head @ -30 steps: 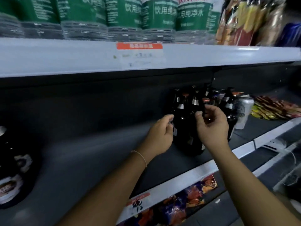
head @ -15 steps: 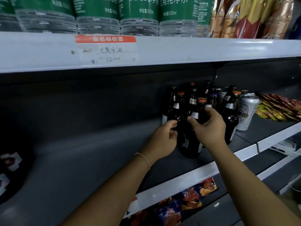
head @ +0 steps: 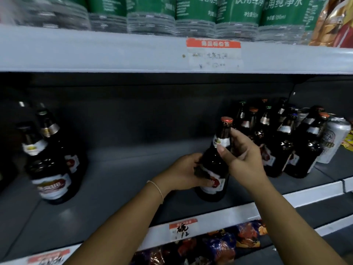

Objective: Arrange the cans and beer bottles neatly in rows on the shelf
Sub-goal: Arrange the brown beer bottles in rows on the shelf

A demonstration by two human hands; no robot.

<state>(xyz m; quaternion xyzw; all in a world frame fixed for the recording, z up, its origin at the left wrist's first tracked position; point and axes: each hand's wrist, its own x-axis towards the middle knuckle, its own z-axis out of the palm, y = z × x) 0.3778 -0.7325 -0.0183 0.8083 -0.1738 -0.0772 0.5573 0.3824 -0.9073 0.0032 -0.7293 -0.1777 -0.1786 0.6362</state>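
A dark beer bottle [head: 219,150] with an orange cap stands near the front of the grey middle shelf [head: 133,169], apart from the others. My left hand [head: 183,173] grips its lower body at the label. My right hand [head: 242,155] holds its neck and shoulder from the right. Behind and to the right stands a cluster of several dark bottles [head: 280,142]. A silver beer can [head: 332,140] stands at the cluster's right edge. On the shelf's left stand more dark beer bottles [head: 51,165], blurred.
The upper shelf [head: 114,54] carries green-labelled water bottles [head: 194,14] and a price tag [head: 214,54]. Snack bags [head: 229,243] lie on the shelf below. The white front rail [head: 305,196] bears a handwritten tag [head: 181,228]. Bare shelf lies between the left bottles and the held one.
The held bottle has come out of the cluster, to the left and towards the shelf front. My view has swung left, so the left group of bottles is now in sight.
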